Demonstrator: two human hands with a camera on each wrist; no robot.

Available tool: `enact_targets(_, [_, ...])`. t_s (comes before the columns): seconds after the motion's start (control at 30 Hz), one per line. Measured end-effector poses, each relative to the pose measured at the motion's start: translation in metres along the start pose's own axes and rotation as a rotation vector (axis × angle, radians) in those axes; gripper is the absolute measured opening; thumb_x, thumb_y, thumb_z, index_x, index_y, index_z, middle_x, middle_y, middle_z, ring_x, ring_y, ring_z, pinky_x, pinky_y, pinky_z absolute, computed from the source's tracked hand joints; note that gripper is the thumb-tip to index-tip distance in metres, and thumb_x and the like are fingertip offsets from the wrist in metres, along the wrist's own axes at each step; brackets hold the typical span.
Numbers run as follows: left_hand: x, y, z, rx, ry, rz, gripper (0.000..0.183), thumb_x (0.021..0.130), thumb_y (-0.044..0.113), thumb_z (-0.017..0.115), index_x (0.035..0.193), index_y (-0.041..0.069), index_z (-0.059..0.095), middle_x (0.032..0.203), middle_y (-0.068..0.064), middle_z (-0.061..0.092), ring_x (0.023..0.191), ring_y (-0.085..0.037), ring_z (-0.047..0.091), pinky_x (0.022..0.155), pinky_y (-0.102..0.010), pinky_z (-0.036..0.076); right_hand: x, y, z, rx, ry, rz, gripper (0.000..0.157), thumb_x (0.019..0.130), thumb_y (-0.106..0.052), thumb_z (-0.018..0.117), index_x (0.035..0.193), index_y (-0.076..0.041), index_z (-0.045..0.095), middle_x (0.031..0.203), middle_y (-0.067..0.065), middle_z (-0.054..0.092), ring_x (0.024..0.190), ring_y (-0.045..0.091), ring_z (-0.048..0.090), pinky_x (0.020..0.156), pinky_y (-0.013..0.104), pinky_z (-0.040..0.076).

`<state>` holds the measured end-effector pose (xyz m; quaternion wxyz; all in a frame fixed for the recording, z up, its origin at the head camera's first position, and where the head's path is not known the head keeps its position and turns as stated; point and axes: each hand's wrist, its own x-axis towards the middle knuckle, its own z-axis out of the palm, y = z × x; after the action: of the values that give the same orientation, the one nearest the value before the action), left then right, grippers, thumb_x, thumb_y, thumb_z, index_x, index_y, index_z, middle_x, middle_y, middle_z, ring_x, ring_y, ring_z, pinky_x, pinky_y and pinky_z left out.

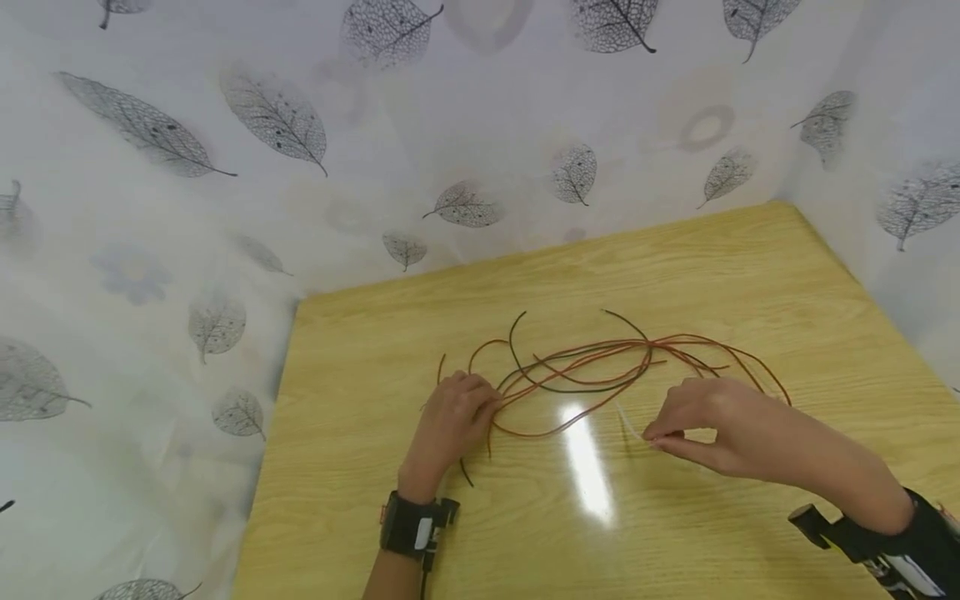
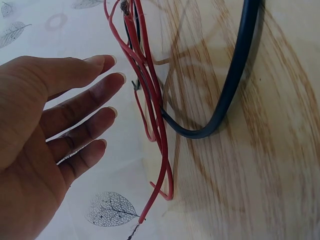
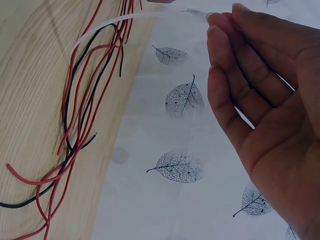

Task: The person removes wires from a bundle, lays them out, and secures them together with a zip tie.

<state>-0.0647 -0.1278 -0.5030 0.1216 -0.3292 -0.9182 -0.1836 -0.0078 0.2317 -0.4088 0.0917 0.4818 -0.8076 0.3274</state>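
A loose bundle of thin red and black wires (image 1: 648,343) lies across the wooden table. At its left end is my left hand (image 1: 453,417). In the left wrist view the fingers (image 2: 82,125) are gently bent with nothing between them, and the red wires (image 2: 161,145) run just past the fingertips. My right hand (image 1: 712,425) is to the right and on the near side of the bundle. Between thumb and fingertips it pinches a thin white cable tie (image 3: 130,16), whose free end curves out toward the wires.
The light wooden table (image 1: 360,517) meets leaf-printed wall covering (image 1: 510,125) along its back and sides. Close to the left wrist camera, a black wire (image 2: 240,60) loops across the view. Several wire ends fan out at both sides of the bundle.
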Motion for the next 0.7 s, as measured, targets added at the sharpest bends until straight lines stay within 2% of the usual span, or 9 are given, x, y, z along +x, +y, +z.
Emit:
enact_targets(0.23, [0.003, 0.002, 0.0, 0.024, -0.025, 0.003, 0.005, 0.087, 0.019, 0.074, 0.09, 0.016, 0.077, 0.09, 0.004, 0.07, 0.082, -0.014, 0.058, 0.074, -0.032, 0.049, -0.006, 0.007, 0.009, -0.069, -0.064, 0.091, 0.026, 0.07, -0.006, 0.083, 0.089, -0.023, 0.078, 0.083, -0.015, 0.072, 0.072, 0.001, 0.064, 0.059, 0.024, 0.056])
enact_targets(0.37, [0.006, 0.004, 0.001, 0.036, -0.042, 0.0, 0.005, 0.087, 0.02, 0.074, 0.09, 0.017, 0.077, 0.092, 0.005, 0.07, 0.083, -0.013, 0.056, 0.076, -0.032, 0.049, -0.009, 0.013, 0.013, -0.095, -0.088, 0.126, 0.02, 0.072, -0.008, 0.082, 0.087, -0.022, 0.079, 0.083, -0.014, 0.073, 0.072, 0.001, 0.064, 0.058, 0.025, 0.056])
enact_targets(0.57, [0.015, 0.006, 0.001, 0.023, -0.029, 0.021, 0.004, 0.086, 0.019, 0.075, 0.088, 0.015, 0.076, 0.092, 0.004, 0.07, 0.083, -0.014, 0.056, 0.073, -0.032, 0.048, -0.007, 0.02, 0.014, -0.144, 0.013, 0.118, 0.021, 0.071, -0.008, 0.082, 0.087, -0.02, 0.078, 0.08, -0.015, 0.07, 0.068, 0.001, 0.061, 0.055, 0.025, 0.054])
enact_targets(0.63, [0.018, 0.007, 0.001, 0.022, -0.029, 0.03, 0.004, 0.087, 0.02, 0.075, 0.088, 0.016, 0.076, 0.092, 0.004, 0.07, 0.084, -0.013, 0.056, 0.073, -0.032, 0.048, -0.005, 0.022, 0.013, -0.171, 0.061, 0.111, 0.007, 0.081, -0.02, 0.078, 0.088, -0.019, 0.078, 0.08, -0.015, 0.07, 0.069, 0.001, 0.061, 0.055, 0.024, 0.054])
enact_targets(0.67, [0.019, 0.007, 0.001, 0.025, -0.03, 0.038, 0.004, 0.087, 0.02, 0.074, 0.088, 0.016, 0.076, 0.092, 0.004, 0.07, 0.084, -0.013, 0.056, 0.073, -0.032, 0.048, -0.004, 0.022, 0.013, -0.19, 0.083, 0.109, 0.01, 0.087, -0.028, 0.073, 0.088, -0.02, 0.078, 0.081, -0.015, 0.069, 0.069, 0.0, 0.061, 0.055, 0.023, 0.054])
enact_targets(0.7, [0.021, 0.008, 0.0, 0.028, -0.031, 0.045, 0.005, 0.087, 0.021, 0.074, 0.089, 0.017, 0.076, 0.092, 0.004, 0.069, 0.084, -0.013, 0.056, 0.072, -0.031, 0.048, -0.003, 0.023, 0.012, -0.208, 0.107, 0.103, 0.021, 0.093, -0.036, 0.066, 0.088, -0.02, 0.078, 0.081, -0.015, 0.07, 0.07, -0.001, 0.061, 0.055, 0.022, 0.053])
